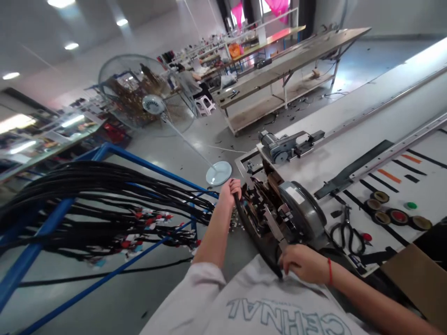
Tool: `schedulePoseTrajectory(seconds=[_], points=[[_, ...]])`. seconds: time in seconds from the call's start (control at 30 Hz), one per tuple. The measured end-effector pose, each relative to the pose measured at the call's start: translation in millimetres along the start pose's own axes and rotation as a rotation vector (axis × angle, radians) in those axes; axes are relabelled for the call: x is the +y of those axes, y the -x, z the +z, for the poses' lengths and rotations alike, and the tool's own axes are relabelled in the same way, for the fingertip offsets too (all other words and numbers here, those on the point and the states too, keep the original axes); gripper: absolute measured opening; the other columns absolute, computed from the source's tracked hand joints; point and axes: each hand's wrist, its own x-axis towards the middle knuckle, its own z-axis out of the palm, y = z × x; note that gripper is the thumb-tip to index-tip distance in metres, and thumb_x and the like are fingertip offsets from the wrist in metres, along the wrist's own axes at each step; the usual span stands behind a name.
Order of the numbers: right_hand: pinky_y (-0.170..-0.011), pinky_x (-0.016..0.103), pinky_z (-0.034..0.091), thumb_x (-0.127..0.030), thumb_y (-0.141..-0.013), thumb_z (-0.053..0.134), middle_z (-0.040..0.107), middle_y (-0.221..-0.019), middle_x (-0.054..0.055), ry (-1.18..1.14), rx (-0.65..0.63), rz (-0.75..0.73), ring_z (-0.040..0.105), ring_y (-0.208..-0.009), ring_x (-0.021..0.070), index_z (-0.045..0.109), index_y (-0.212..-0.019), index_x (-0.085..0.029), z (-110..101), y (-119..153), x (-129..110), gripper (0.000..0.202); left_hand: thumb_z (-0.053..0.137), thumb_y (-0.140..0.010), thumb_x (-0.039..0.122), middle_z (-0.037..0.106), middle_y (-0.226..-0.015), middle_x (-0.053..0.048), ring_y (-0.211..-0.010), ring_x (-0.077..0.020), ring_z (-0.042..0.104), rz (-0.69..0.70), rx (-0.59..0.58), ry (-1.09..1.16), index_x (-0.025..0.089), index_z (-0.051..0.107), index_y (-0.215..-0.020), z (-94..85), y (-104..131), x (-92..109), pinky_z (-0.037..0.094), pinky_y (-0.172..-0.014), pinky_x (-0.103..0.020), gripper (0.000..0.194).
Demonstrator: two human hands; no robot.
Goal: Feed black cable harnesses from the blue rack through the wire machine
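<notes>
My left hand is closed around the upper end of a black cable bundle, which curves down in front of my shirt. Near its lower end is my right hand, fingers curled and pressed against the cable; part of the grip is hidden. A bench-edge machine with a big grey round housing stands just beyond the cable, with brown and black scraps about it. On the left, a blue metal rack carries many black cable harnesses with red, white and blue connectors.
Black-handled scissors, tape rolls and black and orange strips lie on the white bench to the right. A small motor unit sits at its corner. Ahead stands a floor fan on a round base, with long tables behind.
</notes>
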Motion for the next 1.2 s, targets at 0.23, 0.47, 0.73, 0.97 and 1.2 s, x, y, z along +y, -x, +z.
schedulePoseTrajectory(seconds=[0.23, 0.47, 0.73, 0.97, 1.2], points=[[-0.099, 0.051, 0.046, -0.062, -0.074, 0.066, 0.064, -0.125, 0.015, -0.731, 0.158, -0.008, 0.063, -0.111, 0.0304, 0.061, -0.121, -0.021, -4.9, -74.5, -6.6, 0.063, 0.052, -0.084, 0.064, 0.018, -0.048, 0.012, -0.038, -0.0042, 0.008, -0.156, -0.447, -0.415, 0.021, 0.036, -0.069, 1.1, 104.7, -19.5, 0.011, -0.033, -0.014, 0.049], [-0.076, 0.036, 0.056, -0.063, -0.087, 0.048, 0.067, -0.091, 0.003, -0.861, 0.481, -0.315, 0.066, -0.082, 0.0170, 0.058, -0.111, -0.026, -71.8, -129.4, -76.3, 0.046, 0.045, -0.075, 0.080, 0.028, -0.045, 0.007, -0.041, -0.0072, 0.023, -0.247, -0.507, -0.780, 0.021, 0.036, -0.056, -102.0, 149.8, -46.2, 0.016, -0.042, -0.024, 0.063], [-0.038, 0.016, 0.032, -0.038, -0.082, 0.065, 0.025, -0.049, -0.012, -0.957, 0.507, -0.294, 0.022, -0.036, 0.0062, 0.058, -0.093, -0.026, -26.8, -111.1, -64.7, 0.017, 0.052, -0.078, 0.069, 0.027, -0.044, 0.008, -0.038, -0.0072, 0.022, -0.483, -0.707, -0.619, 0.018, 0.055, -0.074, -81.2, 106.3, -58.5, 0.016, -0.039, -0.022, 0.051], [-0.043, 0.020, 0.040, -0.049, -0.073, 0.071, 0.052, -0.066, -0.005, -0.969, 0.822, -0.251, 0.039, -0.045, 0.0053, 0.053, -0.080, -0.022, -35.7, -101.7, -41.7, 0.033, 0.061, -0.071, 0.072, 0.021, -0.053, 0.010, -0.041, -0.0046, 0.010, -0.590, -0.826, -0.551, 0.021, 0.044, -0.071, -55.1, 93.8, -60.1, 0.005, -0.036, -0.020, 0.055], [-0.038, 0.021, 0.033, -0.045, -0.067, 0.078, 0.051, -0.052, -0.004, -0.827, 0.363, 0.305, 0.038, -0.040, 0.0074, 0.051, -0.069, -0.021, 80.0, -78.3, 30.9, 0.036, 0.065, -0.075, 0.062, 0.040, -0.055, 0.004, -0.045, -0.0083, 0.033, -0.839, -0.869, -1.170, 0.018, 0.054, -0.066, -133.8, 109.6, 3.7, 0.022, -0.039, -0.022, 0.046]])
